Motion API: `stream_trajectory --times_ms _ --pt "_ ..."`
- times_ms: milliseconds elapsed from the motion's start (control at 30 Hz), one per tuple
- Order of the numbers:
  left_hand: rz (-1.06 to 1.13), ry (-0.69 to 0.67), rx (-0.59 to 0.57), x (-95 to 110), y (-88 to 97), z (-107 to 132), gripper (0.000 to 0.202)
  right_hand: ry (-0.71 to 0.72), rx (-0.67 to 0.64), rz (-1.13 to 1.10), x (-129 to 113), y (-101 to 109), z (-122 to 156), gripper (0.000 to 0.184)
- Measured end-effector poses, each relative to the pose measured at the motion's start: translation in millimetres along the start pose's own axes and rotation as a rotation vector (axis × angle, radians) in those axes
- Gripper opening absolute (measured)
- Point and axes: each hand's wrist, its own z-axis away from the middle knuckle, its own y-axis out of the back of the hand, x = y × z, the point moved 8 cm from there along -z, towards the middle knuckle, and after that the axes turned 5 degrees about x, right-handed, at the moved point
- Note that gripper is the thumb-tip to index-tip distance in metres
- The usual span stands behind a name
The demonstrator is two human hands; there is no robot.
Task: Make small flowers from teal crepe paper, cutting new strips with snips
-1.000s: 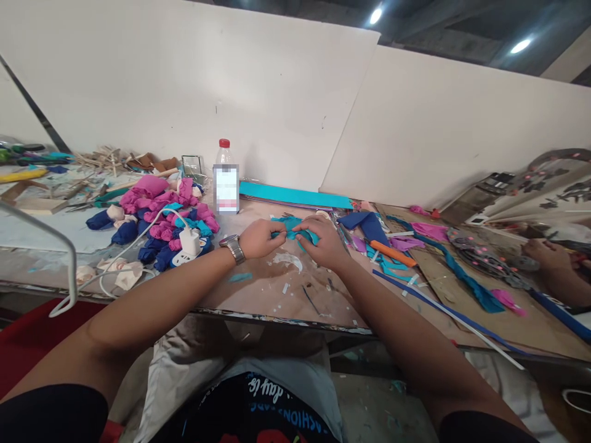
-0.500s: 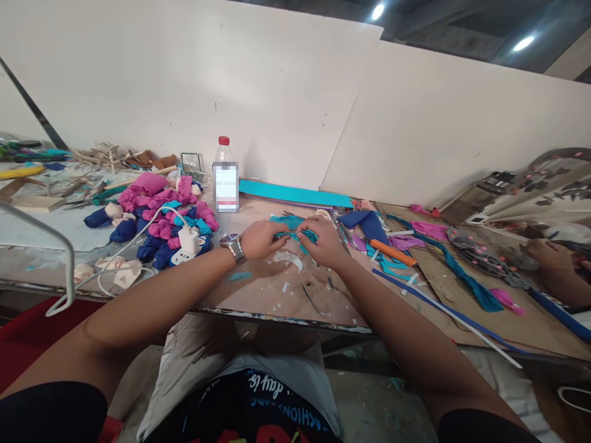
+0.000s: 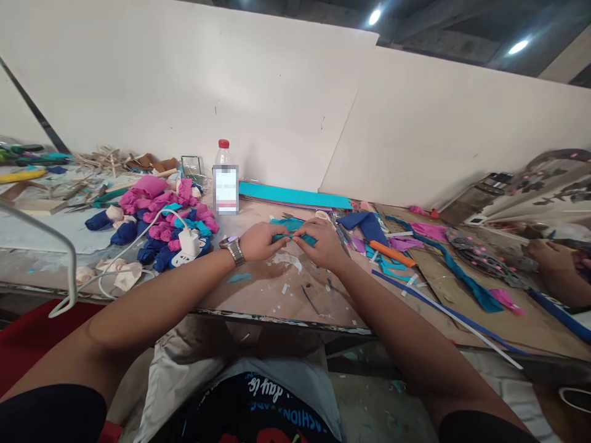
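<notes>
Both hands meet at the middle of the table over a piece of teal crepe paper [image 3: 287, 225]. My left hand [image 3: 262, 241], with a metal-banded watch [image 3: 233, 247] on its wrist, pinches the paper's near edge from the left. Pinching the same edge from the right, my right hand [image 3: 319, 243] has its fingertips almost touching the left thumb. The paper spreads out behind the fingers, partly hidden by them. Beside the right hand lie a folded blue strip [image 3: 367, 225] and an orange-handled cutter [image 3: 392, 253].
Crumpled pink, blue and teal pieces [image 3: 154, 215] heap up at left near a white charger [image 3: 188, 242] and its cable. A red-capped bottle [image 3: 225, 191] stands at the back beside a turquoise strip [image 3: 295, 195]. Another person's hand [image 3: 549, 258] shows at far right.
My hands have drawn closer together along the paper, the fingertips now nearly meeting. The teal paper between them lies flatter behind the fingers. The view has shifted slightly.
</notes>
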Motion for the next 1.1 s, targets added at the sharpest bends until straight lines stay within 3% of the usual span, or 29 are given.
stream_trajectory --times_ms 200,367,533,933,1100 --pt "-0.032 -0.048 0.023 1.9 -2.2 -1.6 0.028 -0.045 0.000 -0.058 -1.1 -0.1 -0.6 0.017" --pt "0.008 0.056 -0.017 -4.5 -4.2 -1.5 0.027 -0.109 0.005 -0.058 5.3 -0.9 -0.2 0.014" --pt "0.091 0.085 -0.071 -5.3 -6.3 -0.4 0.030 -0.081 -0.029 -0.072 6.3 -4.5 0.9 0.016" --pt "0.529 0.288 -0.238 -14.5 -28.4 3.4 0.027 -0.021 -0.012 -0.031 2.3 -5.2 1.9 0.021" --pt "0.733 0.360 -0.290 -15.5 -36.2 4.3 0.038 0.058 0.029 -0.016 -5.7 0.8 0.1 0.016"
